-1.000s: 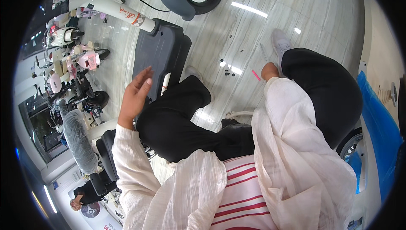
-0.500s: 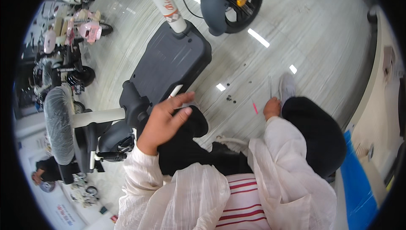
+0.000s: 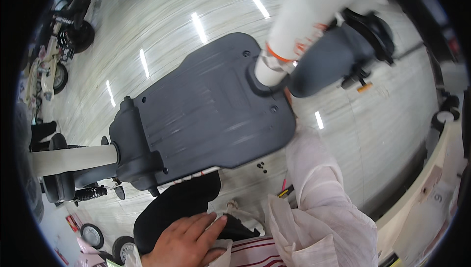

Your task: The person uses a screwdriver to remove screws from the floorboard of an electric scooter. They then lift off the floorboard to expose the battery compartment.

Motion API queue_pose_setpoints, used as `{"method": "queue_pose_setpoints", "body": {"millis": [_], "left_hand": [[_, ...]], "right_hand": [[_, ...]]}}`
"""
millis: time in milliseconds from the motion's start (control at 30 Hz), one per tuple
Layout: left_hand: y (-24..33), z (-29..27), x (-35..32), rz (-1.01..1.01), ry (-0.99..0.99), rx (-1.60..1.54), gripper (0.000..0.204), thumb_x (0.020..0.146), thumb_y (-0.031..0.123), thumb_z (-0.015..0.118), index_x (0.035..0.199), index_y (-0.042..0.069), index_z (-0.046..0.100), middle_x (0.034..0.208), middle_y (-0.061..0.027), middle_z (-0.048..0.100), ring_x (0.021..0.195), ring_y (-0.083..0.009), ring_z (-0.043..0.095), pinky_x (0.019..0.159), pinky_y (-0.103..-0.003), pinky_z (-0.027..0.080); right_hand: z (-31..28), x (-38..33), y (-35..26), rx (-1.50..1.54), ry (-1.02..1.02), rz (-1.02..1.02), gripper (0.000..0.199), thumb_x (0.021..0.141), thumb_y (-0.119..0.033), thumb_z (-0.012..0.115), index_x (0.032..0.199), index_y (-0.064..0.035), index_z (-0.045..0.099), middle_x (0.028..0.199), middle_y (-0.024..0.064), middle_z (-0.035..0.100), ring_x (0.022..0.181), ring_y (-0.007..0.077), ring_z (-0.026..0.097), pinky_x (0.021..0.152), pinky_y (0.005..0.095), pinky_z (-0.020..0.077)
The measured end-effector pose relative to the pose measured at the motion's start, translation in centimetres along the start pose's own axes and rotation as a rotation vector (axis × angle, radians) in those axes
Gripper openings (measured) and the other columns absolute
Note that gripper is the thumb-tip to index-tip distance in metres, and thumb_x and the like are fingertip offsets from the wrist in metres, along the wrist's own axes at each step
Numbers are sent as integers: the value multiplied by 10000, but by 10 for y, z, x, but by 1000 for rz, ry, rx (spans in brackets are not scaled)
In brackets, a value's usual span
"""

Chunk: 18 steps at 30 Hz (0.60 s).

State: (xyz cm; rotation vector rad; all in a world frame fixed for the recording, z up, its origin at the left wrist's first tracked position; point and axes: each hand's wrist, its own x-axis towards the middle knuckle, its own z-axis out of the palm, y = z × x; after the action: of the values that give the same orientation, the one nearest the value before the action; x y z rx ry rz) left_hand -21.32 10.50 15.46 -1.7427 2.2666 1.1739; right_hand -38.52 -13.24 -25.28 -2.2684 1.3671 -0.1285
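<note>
A scooter's dark grey footboard [image 3: 196, 115] fills the middle of the view, with dark screw holes near its corners. From its right end rises a thick white steering column [image 3: 289, 36] with an orange band. My right arm reaches forward under the footboard's right end. Only a sliver of my right hand [image 3: 288, 96] shows beside the column's base; its fingers are hidden. My left hand [image 3: 184, 241] rests near my lap by my black-clad leg, fingers stretched out and holding nothing. Several small dark screws [image 3: 262, 167] lie on the floor under the footboard's near edge.
A pink stick-like tool [image 3: 284, 183] and a yellow-black tool [image 3: 285, 191] lie beside my right sleeve. The scooter's front mudguard [image 3: 328, 63] is beyond the column. A white seat post [image 3: 73, 160] stands at left. Parked scooters [image 3: 73, 36] line the far left; a pale counter [image 3: 422, 183] curves along the right.
My view has moved in closer over the footboard. My left hand has drawn back from the scooter to my lap. My right hand has gone from beside my shoe to the footboard's right end.
</note>
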Motion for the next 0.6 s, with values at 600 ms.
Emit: {"method": "queue_pose_setpoints", "body": {"millis": [600], "left_hand": [[32, 29, -44, -52, 2, 5, 589, 765, 298, 685, 1268, 46, 510, 1190, -148, 574, 1060, -306, 575, 899, -389, 456]], "right_hand": [[31, -175, 2, -213, -193, 115, 675, 854, -356, 569, 1412, -73, 315, 1504, 123, 228, 1373, 312, 240, 1117, 408, 218]]}}
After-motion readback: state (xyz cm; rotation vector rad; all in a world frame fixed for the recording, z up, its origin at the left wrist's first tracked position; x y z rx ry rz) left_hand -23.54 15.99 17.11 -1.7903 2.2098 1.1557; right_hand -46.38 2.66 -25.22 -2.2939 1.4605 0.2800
